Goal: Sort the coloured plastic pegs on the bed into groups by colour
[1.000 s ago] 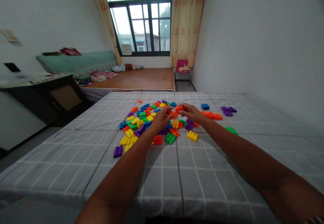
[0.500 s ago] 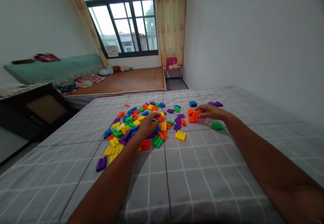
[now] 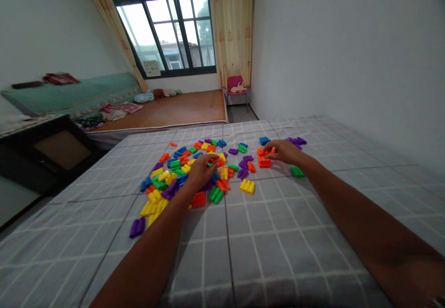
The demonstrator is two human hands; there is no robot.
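My left hand (image 3: 201,170) is over the right part of a pile of colourful plastic toy blocks (image 3: 155,206). Its thumb and fingers close around an orange block (image 3: 219,161), partly covered by the fingers. Farther right, my right hand (image 3: 284,151) pinches an orange block at the upper edge of a small orange cluster (image 3: 264,163). The fingers hide part of that cluster. Between the hands lie purple blocks (image 3: 243,173) and a yellow block (image 3: 247,186). A green block (image 3: 298,172) rests below my right wrist.
Blue blocks (image 3: 264,140) and purple blocks (image 3: 297,141) lie beyond my right hand. Everything rests on a grey checked cloth (image 3: 264,243). A white wall (image 3: 347,53) borders the right side. Farther back are a low bed (image 3: 187,108) and a pink chair (image 3: 236,84).
My right hand has shifted slightly left over the orange cluster, whose blocks now sit closer together. My left hand stays nearly in place. The whole view has moved a little.
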